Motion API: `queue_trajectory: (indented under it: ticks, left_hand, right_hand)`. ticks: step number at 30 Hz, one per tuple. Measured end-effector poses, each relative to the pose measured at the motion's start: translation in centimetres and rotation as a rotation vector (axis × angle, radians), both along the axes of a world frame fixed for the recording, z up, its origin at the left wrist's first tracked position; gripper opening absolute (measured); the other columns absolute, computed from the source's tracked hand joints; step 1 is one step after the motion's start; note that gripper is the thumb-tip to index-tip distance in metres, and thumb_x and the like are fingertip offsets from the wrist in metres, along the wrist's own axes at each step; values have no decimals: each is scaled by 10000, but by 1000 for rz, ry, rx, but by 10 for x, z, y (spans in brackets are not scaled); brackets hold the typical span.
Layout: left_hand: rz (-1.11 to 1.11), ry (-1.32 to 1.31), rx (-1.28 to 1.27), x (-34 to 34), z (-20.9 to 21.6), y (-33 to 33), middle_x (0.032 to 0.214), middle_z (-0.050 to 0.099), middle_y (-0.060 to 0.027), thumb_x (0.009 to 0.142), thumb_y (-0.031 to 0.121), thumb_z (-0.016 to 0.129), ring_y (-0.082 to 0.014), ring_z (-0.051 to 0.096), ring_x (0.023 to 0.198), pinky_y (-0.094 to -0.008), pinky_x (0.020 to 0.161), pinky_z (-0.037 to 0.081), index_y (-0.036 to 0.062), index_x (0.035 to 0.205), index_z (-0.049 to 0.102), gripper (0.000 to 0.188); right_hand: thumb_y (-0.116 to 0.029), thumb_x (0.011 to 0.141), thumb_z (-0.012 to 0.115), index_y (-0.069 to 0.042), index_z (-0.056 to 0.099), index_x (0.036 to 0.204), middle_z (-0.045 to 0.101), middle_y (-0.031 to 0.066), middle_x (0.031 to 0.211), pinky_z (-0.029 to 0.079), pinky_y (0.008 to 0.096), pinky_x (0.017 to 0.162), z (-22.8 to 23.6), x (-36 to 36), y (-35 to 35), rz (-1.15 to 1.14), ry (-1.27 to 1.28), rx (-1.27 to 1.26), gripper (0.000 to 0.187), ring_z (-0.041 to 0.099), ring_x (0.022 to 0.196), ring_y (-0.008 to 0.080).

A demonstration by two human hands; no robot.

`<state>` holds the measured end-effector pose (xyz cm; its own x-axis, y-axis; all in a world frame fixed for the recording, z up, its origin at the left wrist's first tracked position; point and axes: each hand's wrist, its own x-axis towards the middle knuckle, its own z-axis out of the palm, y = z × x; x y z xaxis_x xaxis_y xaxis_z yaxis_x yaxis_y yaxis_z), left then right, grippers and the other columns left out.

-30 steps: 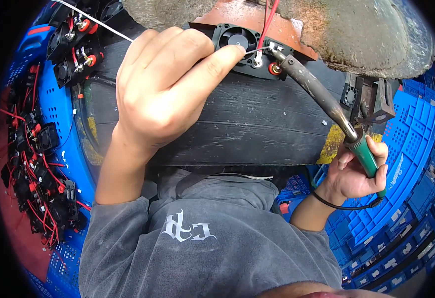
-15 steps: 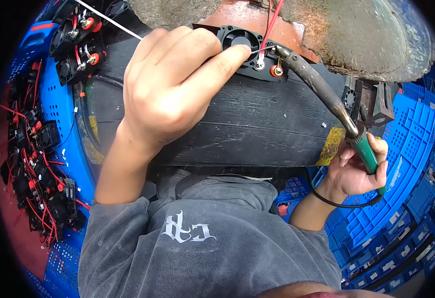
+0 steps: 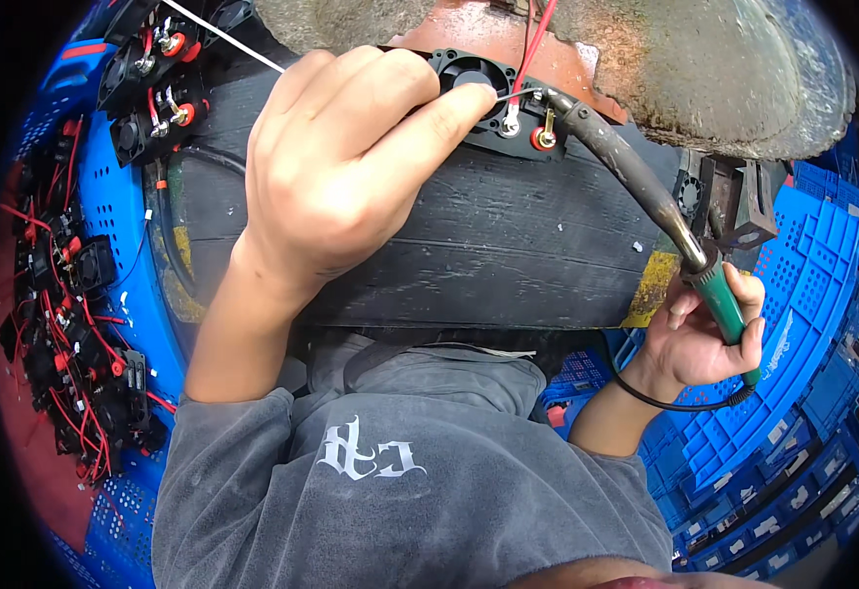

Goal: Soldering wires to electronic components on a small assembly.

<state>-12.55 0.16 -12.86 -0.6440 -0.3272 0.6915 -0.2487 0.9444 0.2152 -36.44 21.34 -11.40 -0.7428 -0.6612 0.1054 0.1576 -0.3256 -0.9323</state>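
My right hand [image 3: 709,334] is closed round the green handle of a soldering iron [image 3: 636,177]. The iron's tip rests by a metal terminal of a black panel [image 3: 513,140] with a small round fan [image 3: 475,79] set in it. My left hand [image 3: 351,147] pinches a thin solder wire [image 3: 223,37], whose short end reaches from the fingertips to the iron's tip. A red wire [image 3: 537,44] runs up from a silver ring lug [image 3: 511,123] on the panel. Beside it stands a brass-coloured terminal with a red ring [image 3: 544,137]. My left fingers hide part of the fan.
The dark bench [image 3: 488,255] has yellow marks near its front edge. A crusted stone-like block [image 3: 744,79] and a metal bracket [image 3: 749,211] lie at right. More fan panels [image 3: 160,118] and a blue crate [image 3: 120,216] with tangled red-wired parts are at left; another blue crate [image 3: 793,314] is at right.
Almost nothing differs. The panel, the iron's tip and the wire end have shifted very slightly to the left; both hands keep their holds.
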Motion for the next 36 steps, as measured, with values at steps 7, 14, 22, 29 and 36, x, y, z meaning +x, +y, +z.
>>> queue_trajectory:
  ticks: [7, 14, 22, 29, 36]
  left_hand:
    - [31, -4, 10, 2, 3, 1, 736, 569, -34, 643, 11, 726, -178, 540, 650, -304, 576, 407, 51, 978, 746, 338]
    - [23, 2, 2, 0, 0, 0, 735, 567, -33, 639, 20, 731, -177, 540, 652, -302, 580, 409, 61, 977, 748, 341]
    - [30, -21, 24, 2, 6, 0, 739, 568, -33, 659, 6, 738, -178, 529, 641, -303, 581, 407, 51, 977, 745, 321]
    - [7, 3, 12, 0, 3, 1, 738, 573, -34, 663, 8, 737, -180, 537, 649, -303, 581, 409, 49, 979, 744, 319]
    - [-31, 2, 37, -3, 2, 5, 739, 585, -47, 665, 7, 735, -191, 550, 660, -308, 581, 409, 43, 950, 732, 287]
  right_hand:
    - [-439, 925, 402, 24, 590, 1026, 685, 231, 946, 508, 295, 626, 4, -1, 0, 126, 12, -12, 510, 540, 451, 174]
    - [-446, 931, 387, 20, 595, 1020, 682, 222, 880, 451, 273, 538, 1, 1, 0, 60, 8, 29, 519, 505, 431, 160]
    - [-442, 936, 362, 65, 569, 982, 664, 227, 872, 418, 262, 382, 0, -1, -3, 67, 46, -13, 550, 531, 435, 191]
    - [-445, 931, 367, 46, 585, 998, 658, 237, 786, 410, 268, 402, 7, 5, -3, -50, -7, -6, 541, 511, 417, 176]
    - [-438, 925, 405, 15, 599, 1014, 687, 222, 896, 476, 263, 551, 4, 1, 9, 52, 4, 14, 501, 524, 439, 163]
